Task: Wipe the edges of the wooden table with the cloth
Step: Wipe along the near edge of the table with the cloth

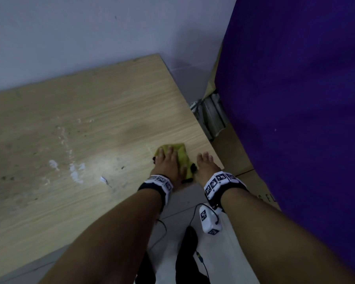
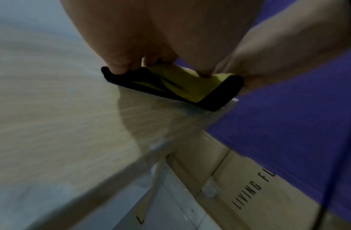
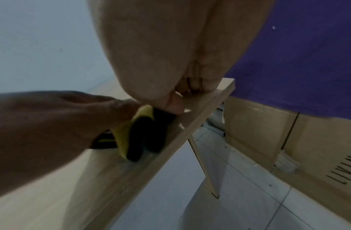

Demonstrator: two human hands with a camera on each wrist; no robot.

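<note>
A light wooden table (image 1: 90,119) fills the left of the head view. A yellow cloth (image 1: 182,155) with black trim lies bunched near the table's right edge, close to its near corner. My left hand (image 1: 168,160) lies on top of the cloth and presses it down with spread fingers (image 2: 119,66); the cloth (image 2: 186,88) folds up between the fingers and thumb. My right hand (image 1: 205,162) rests on the tabletop just right of the cloth, at the table edge (image 3: 170,147). Its thumb (image 3: 174,105) touches the cloth's black trim (image 3: 139,137).
A purple fabric surface (image 1: 295,99) rises close on the right, over a printed cardboard box (image 2: 249,194). Metal rails (image 1: 211,117) lean in the gap beside the table. A wall (image 1: 90,37) backs the table. White smears (image 1: 74,171) mark the tabletop. Tiled floor (image 3: 229,194) lies below.
</note>
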